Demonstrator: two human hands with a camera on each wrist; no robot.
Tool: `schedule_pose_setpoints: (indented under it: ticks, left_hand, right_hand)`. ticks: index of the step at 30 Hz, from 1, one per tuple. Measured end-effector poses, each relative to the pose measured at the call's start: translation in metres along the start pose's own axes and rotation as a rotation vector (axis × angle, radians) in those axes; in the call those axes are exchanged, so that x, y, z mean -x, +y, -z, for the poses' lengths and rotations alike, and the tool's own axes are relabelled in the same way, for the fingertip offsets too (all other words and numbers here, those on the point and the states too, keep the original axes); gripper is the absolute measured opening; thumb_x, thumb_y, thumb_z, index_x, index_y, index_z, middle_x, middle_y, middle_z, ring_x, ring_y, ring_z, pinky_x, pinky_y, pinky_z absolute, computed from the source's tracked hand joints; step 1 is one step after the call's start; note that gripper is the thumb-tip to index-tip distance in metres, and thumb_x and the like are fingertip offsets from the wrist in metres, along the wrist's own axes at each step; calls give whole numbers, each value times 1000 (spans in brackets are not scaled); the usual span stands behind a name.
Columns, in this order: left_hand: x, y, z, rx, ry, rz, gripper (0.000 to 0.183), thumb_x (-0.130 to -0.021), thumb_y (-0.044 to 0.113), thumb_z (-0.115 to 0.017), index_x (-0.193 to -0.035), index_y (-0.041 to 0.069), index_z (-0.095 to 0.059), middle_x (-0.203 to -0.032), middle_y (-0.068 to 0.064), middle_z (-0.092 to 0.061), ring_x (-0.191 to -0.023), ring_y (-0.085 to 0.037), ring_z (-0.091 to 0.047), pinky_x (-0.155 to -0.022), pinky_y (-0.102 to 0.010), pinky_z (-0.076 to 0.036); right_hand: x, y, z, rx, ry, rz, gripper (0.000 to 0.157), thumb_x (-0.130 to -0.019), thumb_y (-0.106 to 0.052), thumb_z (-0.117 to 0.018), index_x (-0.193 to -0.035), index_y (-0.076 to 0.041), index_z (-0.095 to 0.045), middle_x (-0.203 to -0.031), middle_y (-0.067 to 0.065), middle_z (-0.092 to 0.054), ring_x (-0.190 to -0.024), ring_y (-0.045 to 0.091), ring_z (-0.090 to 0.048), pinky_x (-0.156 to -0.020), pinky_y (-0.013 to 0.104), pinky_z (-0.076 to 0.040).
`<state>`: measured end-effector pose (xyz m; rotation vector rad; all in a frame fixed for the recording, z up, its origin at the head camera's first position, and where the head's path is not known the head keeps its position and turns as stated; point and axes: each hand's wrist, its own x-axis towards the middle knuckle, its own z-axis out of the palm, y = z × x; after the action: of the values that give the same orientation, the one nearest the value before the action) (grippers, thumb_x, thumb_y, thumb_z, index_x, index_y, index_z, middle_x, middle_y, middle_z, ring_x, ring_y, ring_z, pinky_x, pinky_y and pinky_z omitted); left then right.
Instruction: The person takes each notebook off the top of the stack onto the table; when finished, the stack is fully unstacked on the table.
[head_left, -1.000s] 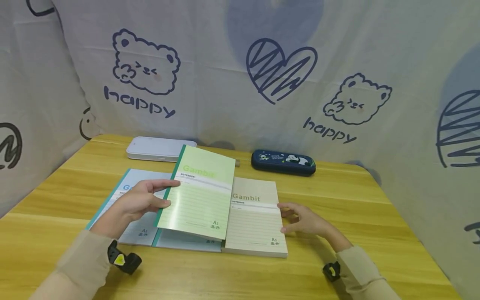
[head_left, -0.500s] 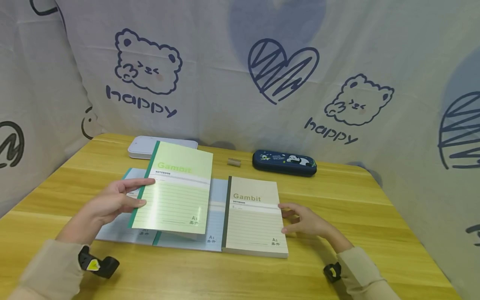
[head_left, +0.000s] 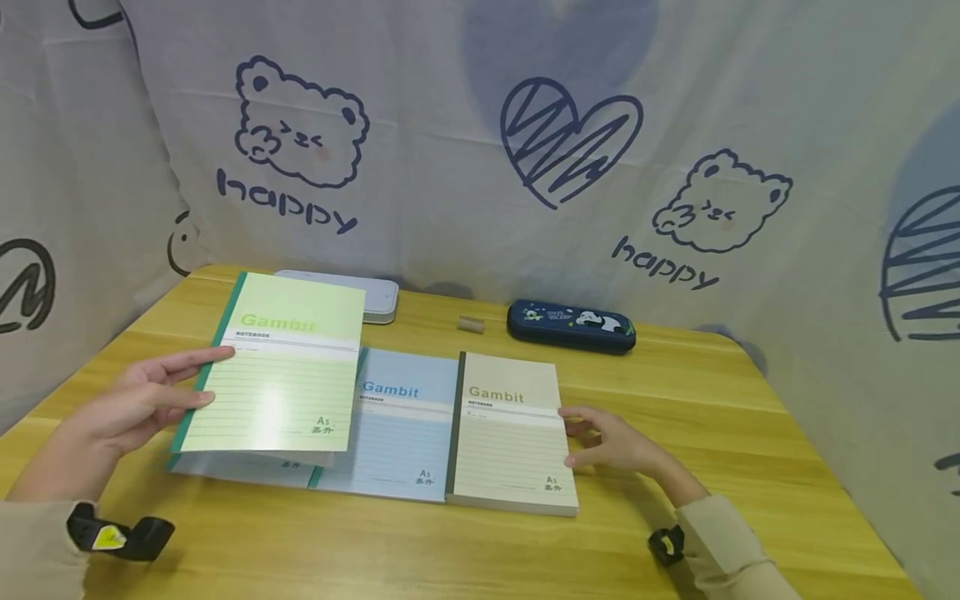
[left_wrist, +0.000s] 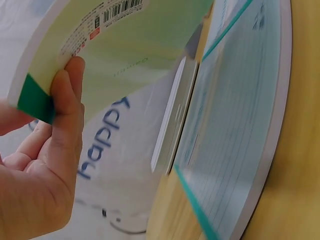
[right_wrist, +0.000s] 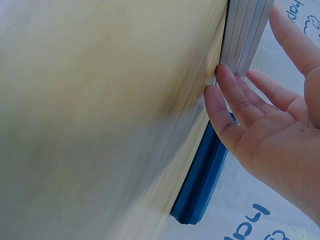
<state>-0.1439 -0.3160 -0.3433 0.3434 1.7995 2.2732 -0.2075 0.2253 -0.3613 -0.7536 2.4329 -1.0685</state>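
We see the person's left hand at the left side, with a narrow grip — it holds the light green Gambit A5 notebook by the dark green spine. In the head view two fingers lie on the front cover, and in the left wrist view we see other fingertips on the back cover, near the barcode. This notebook is raised and slightly tilted above the left blue notebook, of which only the lower strip shows to us from the head. The middle blue notebook lies flat on the wooden counter, between the left one and the beige notebook.

The right hand has a rather wide, relaxed grip: its fingertips touch the right edge of the beige notebook and do not close around it. From the right wrist we notice several layers under these fingers, so the beige cover seems to top a stack.

Behind the notebooks we find a white case, partly hidden by the green cover, then a small brown cylinder — and, more to the right, a dark blue pencil case with a panda. A pale cloth with bears, hearts and the word "happy" hangs behind.
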Motion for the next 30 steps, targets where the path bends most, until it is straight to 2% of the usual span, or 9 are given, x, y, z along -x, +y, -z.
schedule_pose_setpoints:
  ticks: [2,4,9,11,15,22,24,27,30]
  left_hand:
    - [4,1,6,14,-14,-17,51,-84,-16,-44,-112,22,-64,-105,10,-60,-51,-10,-46,-45,-18,-38]
    - [8,2,13,-15,-21,-68,53,-84,-18,-42,-114,22,-62,-107,13,-57,-43,-12,-30,-41,-20,-26]
    - [17,1,31,-30,0,-114,56,-85,-20,-39,-117,21,-60,-111,14,-53,-44,-14,-25,-45,-17,-38]
    - [20,1,41,-11,15,-98,56,-85,-19,-39,-118,21,-59,-111,12,-55,-46,-13,-38,-52,-21,-47]
    - [27,1,63,-89,68,-98,55,-87,-16,-39,-120,25,-56,-124,15,-42,-59,-10,-54,-52,-21,-47]
    - [34,8,98,-110,132,22,56,-87,-13,-42,-118,33,-55,-102,12,-60,-81,-23,-64,-61,-42,-51]
    - [37,9,107,-187,161,73,55,-87,-9,-46,-116,37,-52,-101,16,-59,-81,-21,-63,-63,-44,-50]
    - [40,9,121,-289,190,130,54,-84,-1,-57,-118,40,-46,-99,20,-57,-83,-19,-63,-66,-46,-49]
    - [42,10,133,-259,220,186,57,-74,10,-70,-116,40,-47,-97,19,-58,-82,-20,-63,-67,-49,-48]
  right_hand:
    - [0,0,0,0,1,-3,68,-78,-14,-69,-130,11,-34,-128,30,-36,-110,41,-43,-88,49,-38]
    - [0,-1,0,-1,0,-4,68,-78,-14,-69,-130,11,-34,-128,30,-36,-110,41,-43,-88,49,-38]
    - [1,-1,0,1,-1,-8,68,-78,-14,-69,-130,11,-33,-129,29,-36,-110,41,-43,-88,48,-39]
    - [1,-1,0,2,-1,-10,68,-78,-14,-69,-130,11,-33,-129,29,-36,-110,40,-43,-88,48,-39]
    - [2,-2,0,-4,-2,-16,68,-78,-14,-69,-130,11,-33,-128,29,-37,-110,40,-43,-88,48,-38]
    - [3,-2,0,-6,-4,-9,68,-79,-15,-68,-130,11,-33,-128,29,-37,-110,41,-43,-87,48,-39]
    - [4,-1,-1,-7,-2,-5,68,-79,-15,-69,-130,11,-33,-128,29,-37,-110,41,-43,-87,48,-39]
    - [4,2,-2,-9,-1,-4,68,-78,-16,-69,-130,11,-34,-127,29,-37,-109,41,-44,-88,48,-39]
    - [3,4,-2,-19,0,-4,68,-78,-17,-69,-130,11,-34,-127,29,-38,-109,40,-44,-88,48,-39]
